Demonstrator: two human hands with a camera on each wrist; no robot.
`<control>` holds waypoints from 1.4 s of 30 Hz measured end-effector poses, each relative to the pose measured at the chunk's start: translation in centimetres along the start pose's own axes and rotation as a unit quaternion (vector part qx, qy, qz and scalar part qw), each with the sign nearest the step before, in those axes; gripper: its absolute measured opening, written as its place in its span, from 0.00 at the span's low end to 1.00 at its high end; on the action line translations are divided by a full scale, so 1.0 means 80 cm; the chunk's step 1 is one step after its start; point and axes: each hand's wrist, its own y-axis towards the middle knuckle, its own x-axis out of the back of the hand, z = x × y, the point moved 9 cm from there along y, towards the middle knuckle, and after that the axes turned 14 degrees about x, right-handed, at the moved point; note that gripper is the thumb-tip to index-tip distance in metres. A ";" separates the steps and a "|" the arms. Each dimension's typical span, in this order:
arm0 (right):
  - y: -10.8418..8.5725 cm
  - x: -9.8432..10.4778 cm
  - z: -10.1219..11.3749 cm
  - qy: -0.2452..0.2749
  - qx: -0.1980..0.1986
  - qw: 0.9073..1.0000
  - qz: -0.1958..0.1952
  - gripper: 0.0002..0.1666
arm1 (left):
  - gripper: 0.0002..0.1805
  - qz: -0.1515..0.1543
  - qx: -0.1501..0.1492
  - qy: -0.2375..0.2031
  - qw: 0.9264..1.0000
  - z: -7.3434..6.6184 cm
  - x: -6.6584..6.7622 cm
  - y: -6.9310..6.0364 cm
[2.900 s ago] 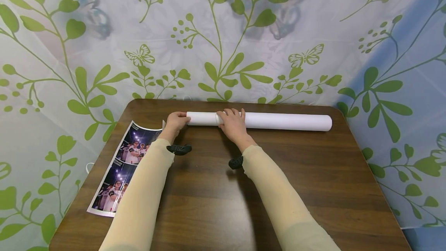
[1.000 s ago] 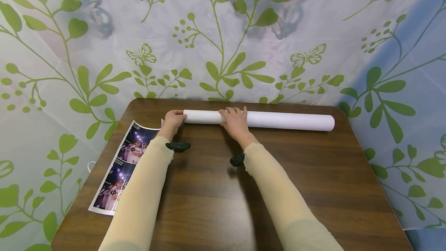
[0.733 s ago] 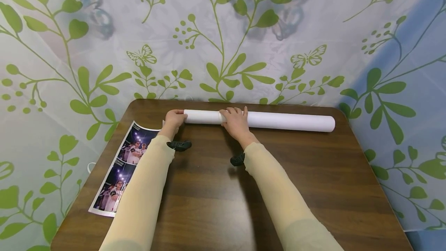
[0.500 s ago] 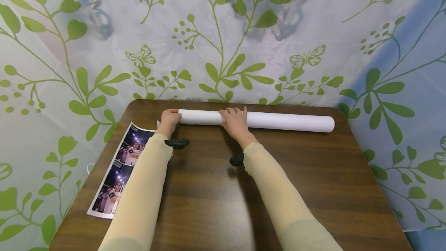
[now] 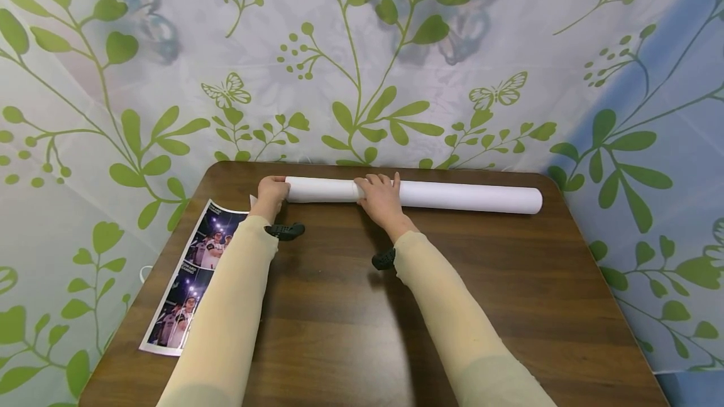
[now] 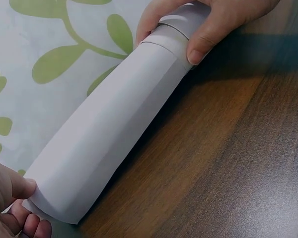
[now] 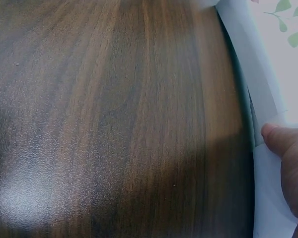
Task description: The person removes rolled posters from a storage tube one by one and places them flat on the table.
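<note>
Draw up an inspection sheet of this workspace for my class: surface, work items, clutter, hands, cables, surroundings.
Surface: brown wood-grain table, corners rounded at the far side.
Work items: white roll, lying lengthwise near the far edge.
Clutter: printed photo sheet at the left, partly hidden by the left sleeve.
Hands: left hand pinches the roll's left end; right hand grips it left of its middle.
Cables: white loop by the table's left edge, possibly a cord; cannot tell.
Surroundings: leaf-and-butterfly patterned backdrop.

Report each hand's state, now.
Left hand: closed, pinching the roll at its left end.
Right hand: closed, gripping the same roll farther along.
</note>
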 end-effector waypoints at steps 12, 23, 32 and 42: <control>0.003 -0.006 0.003 -0.003 0.002 1.000 0.001 0.34 | 0.25 -0.017 -0.005 -0.005 1.000 0.004 0.010 0.002; 0.000 -0.001 0.002 -0.002 0.001 1.000 -0.005 0.33 | 0.29 -0.050 -0.088 0.149 0.984 -0.002 0.004 -0.011; 0.000 -0.001 0.001 0.000 -0.005 1.000 0.005 0.33 | 0.34 -0.065 -0.152 0.259 0.952 -0.020 -0.017 -0.029; -0.001 0.003 0.003 -0.005 -0.003 1.000 -0.004 0.33 | 0.31 -0.084 -0.221 0.406 0.883 -0.032 -0.038 -0.046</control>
